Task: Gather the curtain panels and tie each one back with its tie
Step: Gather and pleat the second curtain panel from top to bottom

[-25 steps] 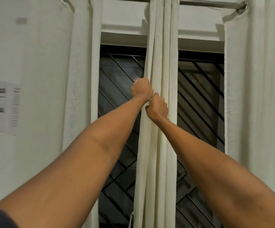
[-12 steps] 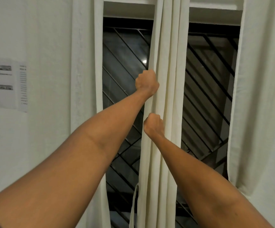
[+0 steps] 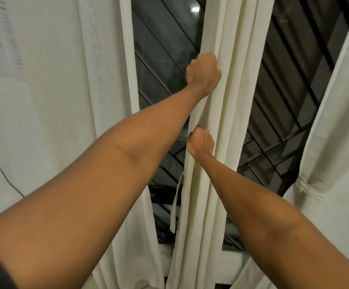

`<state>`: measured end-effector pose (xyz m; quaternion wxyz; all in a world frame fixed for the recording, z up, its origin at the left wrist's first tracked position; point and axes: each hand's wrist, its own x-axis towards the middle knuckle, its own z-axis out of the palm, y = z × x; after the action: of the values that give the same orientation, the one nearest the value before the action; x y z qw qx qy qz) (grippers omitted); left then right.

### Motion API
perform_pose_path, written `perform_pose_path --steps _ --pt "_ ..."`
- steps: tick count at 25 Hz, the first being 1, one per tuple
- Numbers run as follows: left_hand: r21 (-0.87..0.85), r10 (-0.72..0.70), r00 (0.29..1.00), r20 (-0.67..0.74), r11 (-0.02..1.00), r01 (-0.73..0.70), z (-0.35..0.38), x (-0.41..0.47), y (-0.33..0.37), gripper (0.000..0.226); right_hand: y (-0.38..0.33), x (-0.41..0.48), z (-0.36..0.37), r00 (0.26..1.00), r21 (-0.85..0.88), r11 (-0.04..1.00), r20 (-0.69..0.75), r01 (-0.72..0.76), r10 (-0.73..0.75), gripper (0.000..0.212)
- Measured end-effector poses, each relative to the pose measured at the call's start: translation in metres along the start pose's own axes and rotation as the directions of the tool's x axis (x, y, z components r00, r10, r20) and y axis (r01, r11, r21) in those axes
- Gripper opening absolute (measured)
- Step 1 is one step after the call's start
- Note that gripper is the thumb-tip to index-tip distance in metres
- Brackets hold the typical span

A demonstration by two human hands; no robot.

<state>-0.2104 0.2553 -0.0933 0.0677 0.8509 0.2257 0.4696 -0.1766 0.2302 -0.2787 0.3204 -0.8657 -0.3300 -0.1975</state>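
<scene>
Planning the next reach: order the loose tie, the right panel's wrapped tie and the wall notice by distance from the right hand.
From the right hand, gripping the middle panel:
1. loose tie, just below-left.
2. wrapped tie, far right.
3. wall notice, upper left.

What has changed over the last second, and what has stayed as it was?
The right hand has slid down the middle curtain panel, away from the left hand, which it was close beside a second ago. Both hands keep their grip on the gathered panel, and its tie still hangs loose.
</scene>
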Motion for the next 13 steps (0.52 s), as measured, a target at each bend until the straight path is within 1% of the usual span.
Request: perform_pose_path --steps 3,6,10,13 --pt "-0.04 -0.054 0.998 0.033 0.998 0.055 0.013 -0.024 -0.011 0.01 0.012 -0.017 0.02 0.998 -0.002 0.999 0.05 -0.042 0.042 0.012" --pt "-0.08 -0.118 0.987 0.107 0.989 0.127 0.046 -0.058 -0.034 0.004 0.03 -0.037 0.041 0.993 0.001 0.998 0.095 -0.07 0.07 0.014" --pt "-0.071 -0.204 0.944 0.26 0.971 0.23 0.095 -0.109 -0.065 0.014 0.052 -0.061 0.072 0.98 0.005 0.994 0.168 -0.105 0.102 0.012" --pt "-0.052 -0.193 0.938 0.289 0.975 0.217 0.122 -0.139 -0.077 0.019 0.068 -0.077 0.099 0.973 -0.015 0.991 0.189 -0.135 0.135 0.014"
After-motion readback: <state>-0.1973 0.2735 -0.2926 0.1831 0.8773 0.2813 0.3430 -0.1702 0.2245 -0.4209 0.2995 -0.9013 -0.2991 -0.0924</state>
